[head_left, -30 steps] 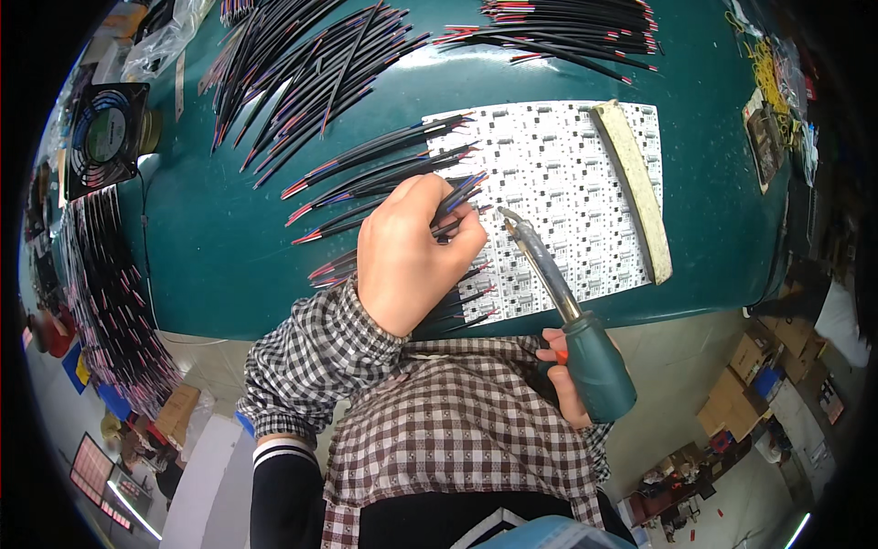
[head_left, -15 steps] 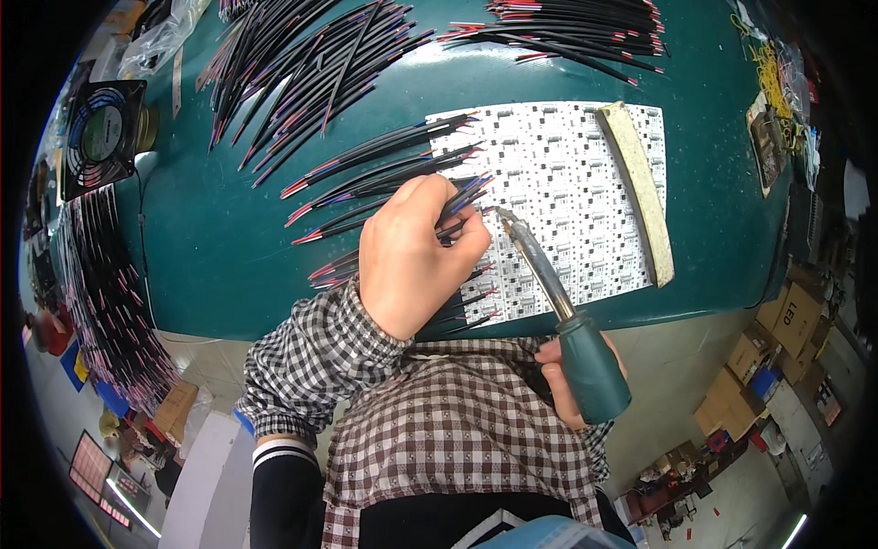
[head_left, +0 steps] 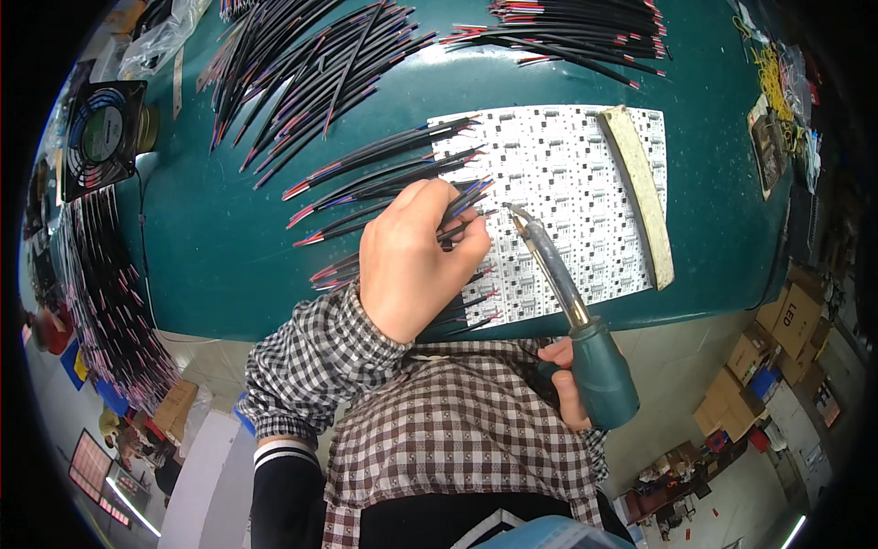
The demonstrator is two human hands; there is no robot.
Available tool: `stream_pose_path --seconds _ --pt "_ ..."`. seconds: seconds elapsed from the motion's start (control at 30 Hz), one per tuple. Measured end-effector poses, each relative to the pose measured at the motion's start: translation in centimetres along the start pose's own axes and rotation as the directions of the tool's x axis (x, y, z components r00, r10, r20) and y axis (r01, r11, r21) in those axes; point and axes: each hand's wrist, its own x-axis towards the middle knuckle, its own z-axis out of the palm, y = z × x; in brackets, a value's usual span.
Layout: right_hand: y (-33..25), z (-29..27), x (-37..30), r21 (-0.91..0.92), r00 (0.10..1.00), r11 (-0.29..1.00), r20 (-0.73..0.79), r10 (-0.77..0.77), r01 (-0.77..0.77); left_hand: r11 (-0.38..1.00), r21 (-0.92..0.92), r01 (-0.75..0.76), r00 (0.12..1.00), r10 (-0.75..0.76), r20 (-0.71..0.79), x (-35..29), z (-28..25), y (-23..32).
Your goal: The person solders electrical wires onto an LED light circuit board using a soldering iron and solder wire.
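Observation:
My left hand [head_left: 416, 252] is closed, its thumb and fingers pinching a black-sleeved cable [head_left: 468, 199] with blue and red wire ends. It rests over the left edge of a white circuit board sheet [head_left: 572, 215] dotted with small dark parts. Below the table edge, my right hand [head_left: 569, 389] grips the green handle of a soldering iron [head_left: 605, 371]. The iron slants up and left, its tip a short way right of the pinched wire ends. More black cables [head_left: 366, 156] lie side by side with their ends on the sheet's left edge; my left hand hides some of them.
A pale bar [head_left: 640, 197] lies across the sheet's right part. Piles of black cables [head_left: 311, 82] and another bundle [head_left: 585, 41] lie at the back of the green table [head_left: 219, 265]. A black fan [head_left: 103, 137] stands at left, above hanging cables [head_left: 110, 302]. Cardboard boxes [head_left: 791, 316] stand at right.
The soldering iron has shifted slightly right and toward me, so its tip is farther from the wire ends. My left hand has stayed nearly still with the cable.

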Motion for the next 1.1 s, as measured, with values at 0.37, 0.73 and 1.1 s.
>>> stream_pose_path --seconds 0.37,0.73,1.1 --pt "-0.8 0.2 0.6 0.017 0.996 0.996 -0.015 0.088 -0.088 0.998 0.017 0.053 0.998 -0.052 -0.046 -0.2 0.7 0.8" --pt "-1.6 0.7 0.8 0.031 0.99 0.991 -0.055 0.129 -0.128 0.997 0.063 0.05 0.999 -0.048 -0.018 -0.7 0.8 1.1" --pt "-1.7 0.9 0.8 0.016 0.985 0.998 -0.158 0.068 -0.067 0.998 0.046 0.045 0.999 -0.045 -0.011 -0.7 0.8 1.1"
